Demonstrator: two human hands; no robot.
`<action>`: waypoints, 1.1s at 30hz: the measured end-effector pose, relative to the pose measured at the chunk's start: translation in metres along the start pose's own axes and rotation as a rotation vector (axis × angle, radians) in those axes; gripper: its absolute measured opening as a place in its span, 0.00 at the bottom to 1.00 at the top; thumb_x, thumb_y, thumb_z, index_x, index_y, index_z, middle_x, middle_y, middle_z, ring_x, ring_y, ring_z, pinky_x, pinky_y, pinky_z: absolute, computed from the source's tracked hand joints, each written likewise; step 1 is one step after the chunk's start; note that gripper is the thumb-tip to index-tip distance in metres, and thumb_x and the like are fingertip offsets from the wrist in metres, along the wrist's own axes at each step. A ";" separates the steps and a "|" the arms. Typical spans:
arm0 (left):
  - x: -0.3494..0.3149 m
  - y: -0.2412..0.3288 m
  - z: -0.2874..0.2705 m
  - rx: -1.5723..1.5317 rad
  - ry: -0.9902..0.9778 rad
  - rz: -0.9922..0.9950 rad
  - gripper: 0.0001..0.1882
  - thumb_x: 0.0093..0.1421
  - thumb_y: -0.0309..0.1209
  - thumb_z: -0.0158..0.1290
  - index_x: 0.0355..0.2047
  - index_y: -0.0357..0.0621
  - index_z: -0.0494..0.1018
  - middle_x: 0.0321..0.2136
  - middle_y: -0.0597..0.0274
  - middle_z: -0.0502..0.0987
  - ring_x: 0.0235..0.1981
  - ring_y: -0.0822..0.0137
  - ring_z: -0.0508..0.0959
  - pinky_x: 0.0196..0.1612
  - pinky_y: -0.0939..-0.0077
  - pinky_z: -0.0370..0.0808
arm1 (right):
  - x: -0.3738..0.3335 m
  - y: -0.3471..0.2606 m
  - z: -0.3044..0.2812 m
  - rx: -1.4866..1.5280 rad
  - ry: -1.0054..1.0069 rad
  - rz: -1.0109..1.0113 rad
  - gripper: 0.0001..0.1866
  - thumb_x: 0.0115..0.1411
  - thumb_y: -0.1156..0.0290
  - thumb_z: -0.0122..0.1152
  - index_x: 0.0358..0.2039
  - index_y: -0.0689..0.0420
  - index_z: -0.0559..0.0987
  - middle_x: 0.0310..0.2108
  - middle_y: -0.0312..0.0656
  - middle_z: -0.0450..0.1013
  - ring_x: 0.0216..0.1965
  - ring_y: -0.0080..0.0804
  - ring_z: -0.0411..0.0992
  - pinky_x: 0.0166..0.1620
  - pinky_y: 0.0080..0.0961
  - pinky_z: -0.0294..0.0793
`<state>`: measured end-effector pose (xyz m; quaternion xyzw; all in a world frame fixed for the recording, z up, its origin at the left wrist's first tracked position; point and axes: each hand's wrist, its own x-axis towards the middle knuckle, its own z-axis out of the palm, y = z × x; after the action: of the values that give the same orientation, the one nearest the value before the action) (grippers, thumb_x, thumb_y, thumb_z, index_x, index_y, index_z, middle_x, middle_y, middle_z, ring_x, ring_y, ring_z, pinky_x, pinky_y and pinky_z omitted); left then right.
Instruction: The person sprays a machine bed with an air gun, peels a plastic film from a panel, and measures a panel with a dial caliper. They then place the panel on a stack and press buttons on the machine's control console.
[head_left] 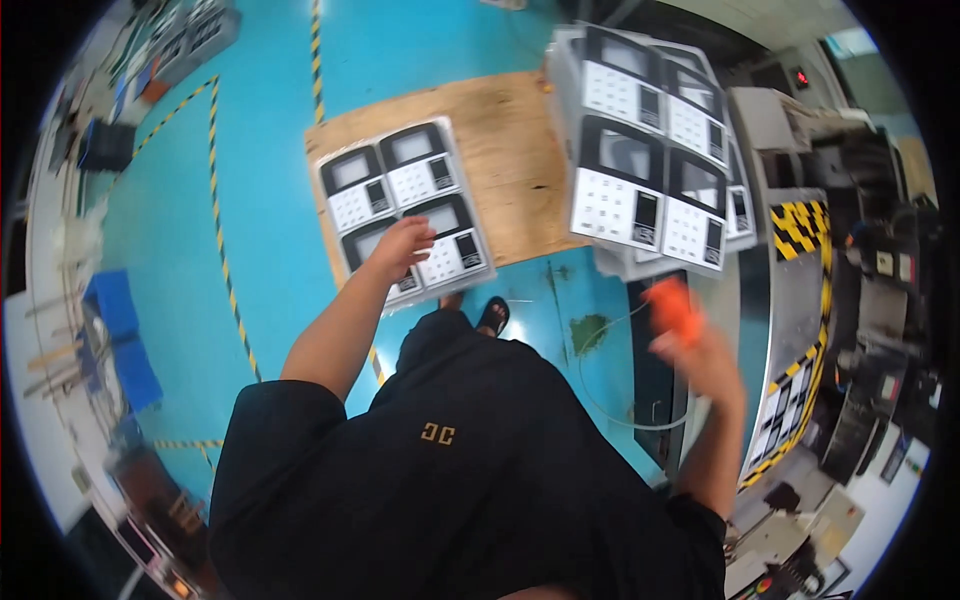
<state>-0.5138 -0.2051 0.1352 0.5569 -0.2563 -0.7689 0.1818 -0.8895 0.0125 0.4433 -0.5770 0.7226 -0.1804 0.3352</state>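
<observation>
My left hand (403, 246) is over the lower part of a flat stack of printed panel sheets (420, 180). Its fingers are loosely bent and slightly apart, with nothing seen in them; whether they touch the top sheet I cannot tell. Each sheet carries white panels with dark upper frames and pale windows. My right hand (703, 362), smeared by motion, is closed around an orange hand tool (673, 308) beside a thin pale hose (612, 418). The tool's exact kind is too blurred to tell. Just beyond it rises a taller stack of similar sheets (622, 205).
A wooden board (515, 165) lies under the left stack. To the right runs a metal-topped bench (800, 325) with black-and-yellow edging. The blue floor (270, 160) has striped tape lines. Blue bins (125, 335) stand at the left, and more sheets (195, 40) lie far left.
</observation>
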 end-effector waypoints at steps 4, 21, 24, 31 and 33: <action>0.005 0.091 0.122 0.026 -0.355 0.187 0.23 0.64 0.42 0.52 0.54 0.44 0.66 0.47 0.56 0.75 0.45 0.62 0.76 0.48 0.64 0.75 | -0.098 0.202 -0.134 -0.132 0.952 0.653 0.23 0.66 0.48 0.54 0.43 0.58 0.75 0.27 0.35 0.72 0.20 0.23 0.68 0.22 0.26 0.68; 0.011 0.191 0.288 0.216 -0.463 0.158 0.23 0.68 0.49 0.44 0.53 0.47 0.69 0.44 0.62 0.79 0.43 0.67 0.78 0.48 0.69 0.75 | -0.030 0.123 0.082 0.988 0.585 0.453 0.26 0.67 0.51 0.53 0.53 0.62 0.73 0.47 0.46 0.76 0.46 0.33 0.75 0.46 0.29 0.75; -0.042 0.159 0.301 0.190 -0.596 0.162 0.22 0.70 0.44 0.41 0.57 0.45 0.68 0.49 0.59 0.78 0.48 0.65 0.78 0.49 0.67 0.75 | 0.002 0.104 0.070 1.251 0.518 0.493 0.27 0.67 0.50 0.51 0.55 0.60 0.71 0.49 0.45 0.75 0.47 0.33 0.75 0.46 0.29 0.75; -0.101 0.101 0.262 -0.216 -0.955 -0.124 0.23 0.69 0.37 0.40 0.59 0.37 0.64 0.52 0.45 0.75 0.54 0.55 0.76 0.57 0.58 0.73 | 0.003 0.138 0.061 1.673 0.786 0.291 0.15 0.69 0.68 0.49 0.53 0.60 0.70 0.47 0.42 0.75 0.48 0.34 0.75 0.52 0.35 0.76; -0.099 0.101 0.258 -0.267 -0.901 -0.109 0.23 0.69 0.37 0.40 0.59 0.36 0.63 0.52 0.45 0.74 0.53 0.54 0.76 0.56 0.58 0.74 | -0.002 0.132 0.059 1.634 0.760 0.222 0.15 0.69 0.68 0.49 0.53 0.59 0.70 0.47 0.41 0.75 0.47 0.34 0.75 0.52 0.35 0.76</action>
<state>-0.7288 -0.1807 0.3349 0.1524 -0.1791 -0.9685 0.0819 -0.9423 0.0576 0.3163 0.0119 0.4830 -0.7816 0.3946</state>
